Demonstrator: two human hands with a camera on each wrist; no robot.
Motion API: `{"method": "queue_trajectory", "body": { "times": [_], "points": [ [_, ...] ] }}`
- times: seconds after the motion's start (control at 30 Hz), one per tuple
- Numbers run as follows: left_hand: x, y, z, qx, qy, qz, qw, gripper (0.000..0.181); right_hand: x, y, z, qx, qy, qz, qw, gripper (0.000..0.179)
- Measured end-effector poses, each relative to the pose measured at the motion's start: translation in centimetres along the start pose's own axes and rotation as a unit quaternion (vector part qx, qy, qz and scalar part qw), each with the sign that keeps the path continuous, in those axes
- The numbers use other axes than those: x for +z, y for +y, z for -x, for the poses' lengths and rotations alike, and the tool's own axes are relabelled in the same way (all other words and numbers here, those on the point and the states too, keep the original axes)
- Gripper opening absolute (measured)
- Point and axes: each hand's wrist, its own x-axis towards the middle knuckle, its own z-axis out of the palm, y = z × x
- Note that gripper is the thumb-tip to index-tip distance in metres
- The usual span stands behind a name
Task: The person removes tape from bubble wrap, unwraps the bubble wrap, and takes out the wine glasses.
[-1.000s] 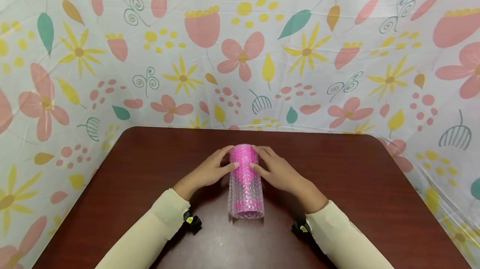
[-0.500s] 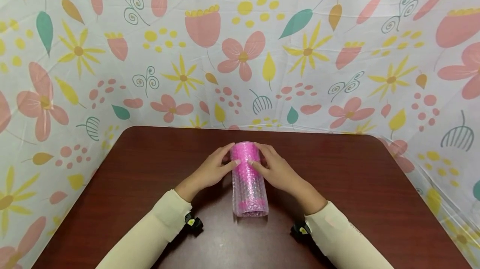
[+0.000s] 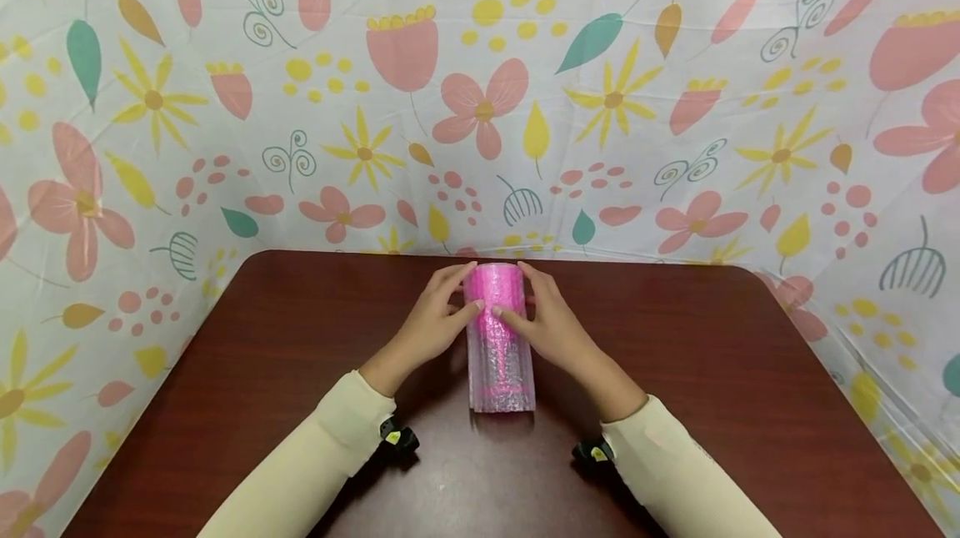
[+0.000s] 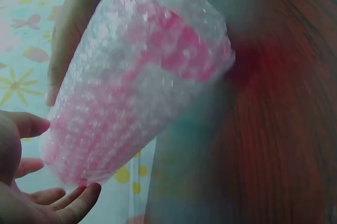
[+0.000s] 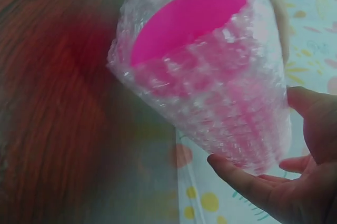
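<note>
A pink goblet (image 3: pixel 500 292) wrapped in clear bubble wrap (image 3: pixel 517 371) is between both hands at the middle of the table, its bowl toward the far end and its foot toward me. The left hand (image 3: pixel 431 319) holds the left side of the far part, thumb on top and fingertips at the end. On the other side the right hand (image 3: pixel 557 321) grips it the same way. In the right wrist view the pink round foot (image 5: pixel 192 21) shows inside the open end of the wrap. The left wrist view shows fingers (image 4: pixel 79 205) against the wrapped bowl end.
The dark brown wooden table (image 3: pixel 300 313) has rounded far corners. A white floral cloth (image 3: pixel 480 188) hangs close behind and beside it. Black wrist cameras sit under both cream sleeves (image 3: pixel 292 471).
Both hands and the wrapped goblet have moved a little away from me and slightly right. Its near end, whose opening showed earlier, now appears as a straight edge.
</note>
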Motion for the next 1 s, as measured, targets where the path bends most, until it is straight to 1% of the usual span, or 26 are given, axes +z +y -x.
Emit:
{"method": "queue_trajectory", "body": {
  "times": [0.1, 0.3, 0.5, 0.6, 0.7, 0.83, 1.0],
  "points": [
    [0.1, 0.2, -0.3, -0.009, 0.01, 0.013, 0.9998, 0.066, -0.2, 0.0, -0.3, -0.003, 0.014, -0.01, 0.9999, 0.091],
    [0.1, 0.4, -0.8, -0.026, 0.028, 0.049, 0.9981, 0.071, -0.7, 0.1, -0.6, -0.02, 0.031, -0.032, 0.9988, 0.086],
    [0.3, 0.7, -1.0, -0.047, 0.029, 0.097, 0.9938, 0.076, -1.2, 0.1, -0.8, -0.018, 0.045, -0.053, 0.9974, 0.085],
    [0.5, 0.7, -1.1, -0.057, 0.028, 0.114, 0.9914, 0.075, -1.2, 0.0, -0.9, -0.022, 0.049, -0.078, 0.9955, 0.084],
    [0.6, 0.7, -1.2, -0.061, 0.024, 0.143, 0.9876, 0.074, -1.3, -0.2, -0.9, -0.03, 0.054, -0.12, 0.9909, 0.082],
    [0.7, 0.9, -1.1, -0.06, 0.017, 0.185, 0.9808, 0.073, -1.2, -0.5, -0.8, -0.033, 0.058, -0.18, 0.9814, 0.08],
    [0.7, 1.1, -0.9, -0.057, 0.011, 0.212, 0.9756, 0.07, -1.1, -0.7, -0.8, -0.033, 0.057, -0.22, 0.9733, 0.079]
  ]
}}
